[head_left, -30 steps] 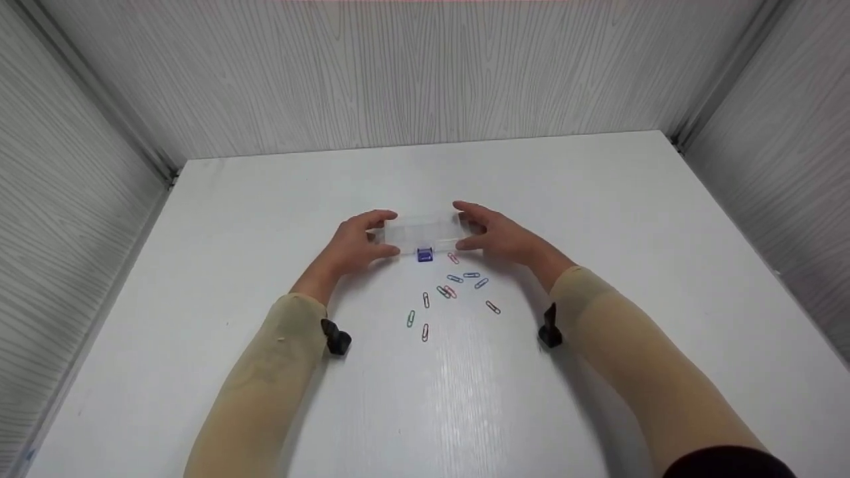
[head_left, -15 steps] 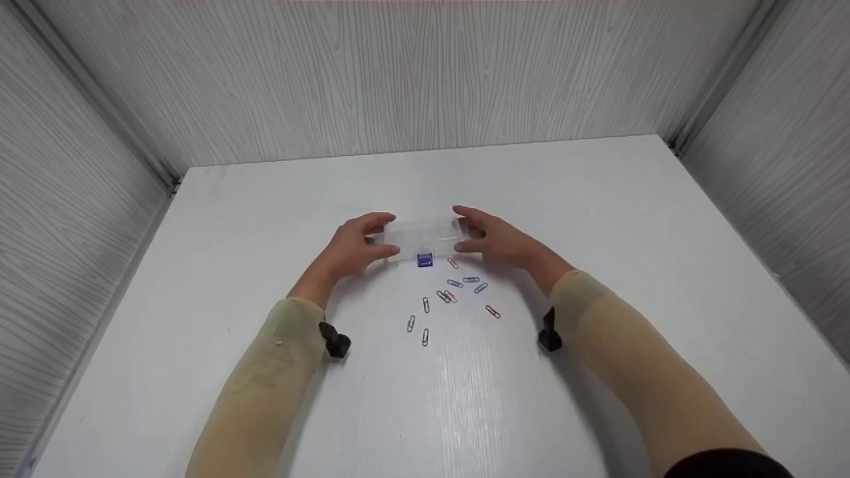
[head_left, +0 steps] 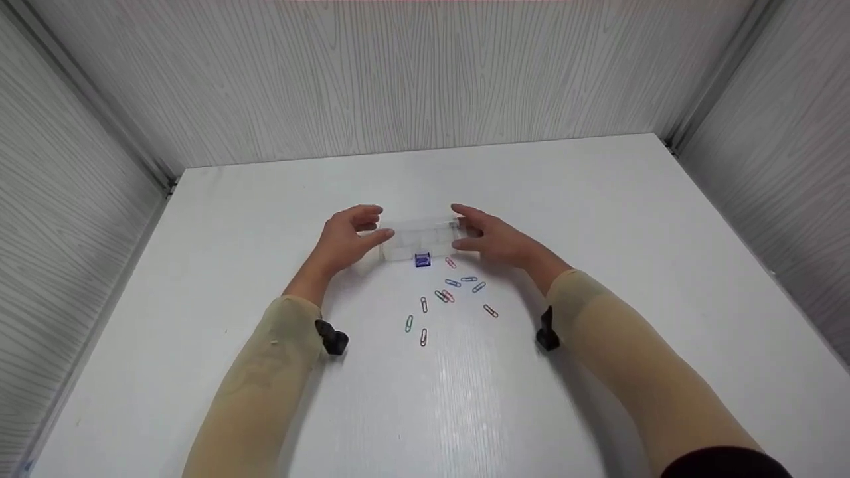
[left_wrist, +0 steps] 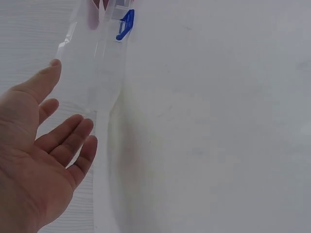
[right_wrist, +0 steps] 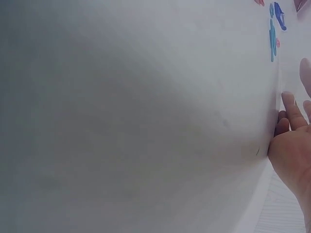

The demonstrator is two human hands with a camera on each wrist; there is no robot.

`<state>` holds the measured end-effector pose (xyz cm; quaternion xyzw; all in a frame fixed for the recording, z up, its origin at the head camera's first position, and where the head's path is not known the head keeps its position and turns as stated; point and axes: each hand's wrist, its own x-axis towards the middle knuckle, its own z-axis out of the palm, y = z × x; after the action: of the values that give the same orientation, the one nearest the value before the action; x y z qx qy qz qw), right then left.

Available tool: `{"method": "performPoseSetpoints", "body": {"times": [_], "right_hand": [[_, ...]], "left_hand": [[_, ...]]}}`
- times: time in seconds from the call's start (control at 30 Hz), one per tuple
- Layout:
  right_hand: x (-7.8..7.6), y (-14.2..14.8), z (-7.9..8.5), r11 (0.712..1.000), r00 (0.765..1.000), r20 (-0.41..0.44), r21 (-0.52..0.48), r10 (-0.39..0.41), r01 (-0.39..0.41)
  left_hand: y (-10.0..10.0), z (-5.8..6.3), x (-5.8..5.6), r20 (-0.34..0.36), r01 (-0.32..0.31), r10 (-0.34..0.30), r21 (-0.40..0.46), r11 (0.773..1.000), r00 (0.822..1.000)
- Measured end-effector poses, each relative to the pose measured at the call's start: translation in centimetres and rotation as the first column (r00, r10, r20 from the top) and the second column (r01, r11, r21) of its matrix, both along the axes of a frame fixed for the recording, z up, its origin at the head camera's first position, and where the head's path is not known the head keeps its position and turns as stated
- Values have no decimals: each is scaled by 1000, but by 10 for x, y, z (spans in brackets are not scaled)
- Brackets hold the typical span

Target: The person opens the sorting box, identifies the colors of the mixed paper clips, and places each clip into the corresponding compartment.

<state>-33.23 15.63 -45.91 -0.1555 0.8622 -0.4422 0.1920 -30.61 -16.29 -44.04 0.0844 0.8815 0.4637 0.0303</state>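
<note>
A clear plastic box [head_left: 417, 240] with a blue latch [head_left: 422, 259] on its front side sits on the white table. My left hand [head_left: 345, 238] is at its left end, fingers spread and relaxed. In the left wrist view that hand [left_wrist: 48, 145] shows an open palm beside the see-through wall, with nothing in it. My right hand [head_left: 495, 236] holds the box's right end, thumb at the front and fingers behind. Part of that hand shows at the right edge of the right wrist view. Several coloured paper clips [head_left: 453, 283] lie scattered in front of the box.
The white table [head_left: 199, 279] reaches back to a pale wood-grain panel [head_left: 425, 73]. Similar panels stand at the left and right. A dark paper clip [head_left: 491, 311] and a green one [head_left: 409, 323] lie nearest the two forearms.
My left hand has drawn back to the left and slightly up from the box's end, its thumb lifting off the front. The right hand keeps its place. The paper clips have not moved.
</note>
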Motion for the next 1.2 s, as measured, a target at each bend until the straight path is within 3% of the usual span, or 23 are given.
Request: {"method": "performPoseSetpoints", "body": {"times": [0.23,0.43,0.57,0.73,0.97,1.2], "right_hand": [[0,-1,-1,1000,1000,8,-7,-14,14],[-3,0,-2,1000,1000,3,-11,-11,11],[-3,0,-1,1000,1000,9,-16,-16,16],[-2,0,-1,1000,999,22,-9,-26,26],[0,1,-2,999,999,20,11,-42,42],[3,2,1,999,999,25,-14,-31,31]], "left_hand": [[7,2,-6,-139,-140,148,68,988,979],[18,7,-12,-193,-228,254,149,962,948],[22,8,-16,-209,-255,285,160,954,935],[25,4,-17,-180,-232,256,143,962,950],[22,-7,-17,-45,-146,149,63,987,988],[17,-12,-15,62,-63,65,-31,998,996]]}}
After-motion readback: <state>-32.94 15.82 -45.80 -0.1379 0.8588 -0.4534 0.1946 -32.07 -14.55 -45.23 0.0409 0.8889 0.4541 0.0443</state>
